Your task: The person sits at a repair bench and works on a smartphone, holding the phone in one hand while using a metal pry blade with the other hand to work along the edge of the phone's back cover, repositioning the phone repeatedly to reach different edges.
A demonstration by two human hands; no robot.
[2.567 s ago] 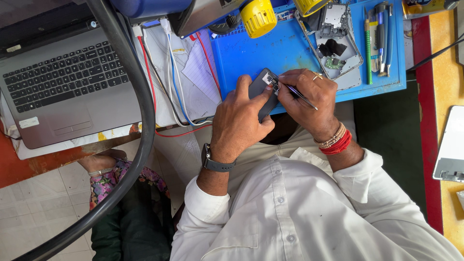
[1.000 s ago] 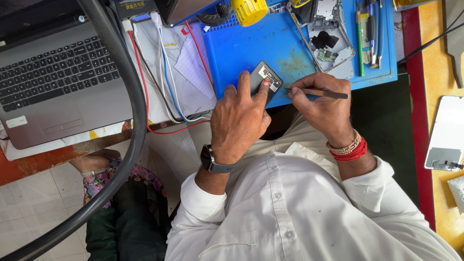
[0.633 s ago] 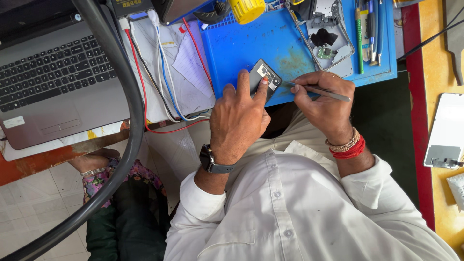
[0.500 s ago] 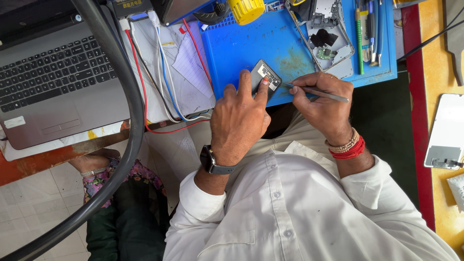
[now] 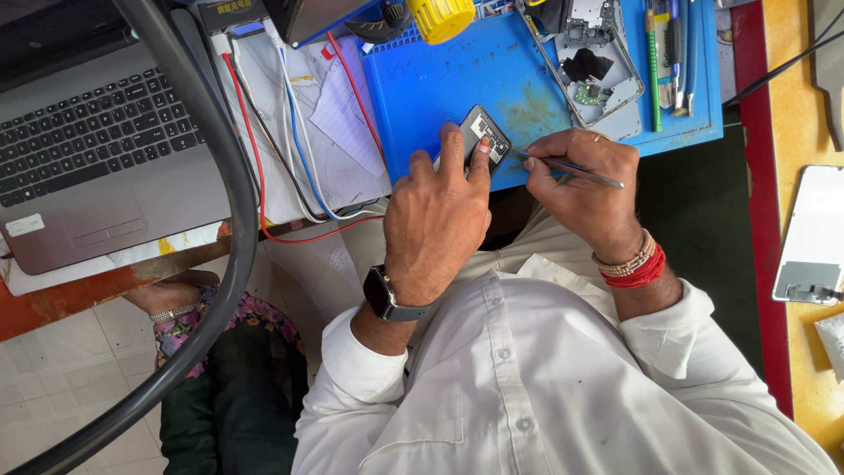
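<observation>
Resting at the near edge of the blue rubber work mat, just above frame centre, the small dark rectangular phone part is being pinched closed in the left hand. The right hand is gripping a thin grey metal tool, tip touching it. A grey laptop is sitting upper left.

White rectangular sticker on laptop palm rest, 9 o'clock. Black label with yellow print at 12 o'clock. White phone screen panel at 3 o'clock; clear plastic packet just below.
</observation>
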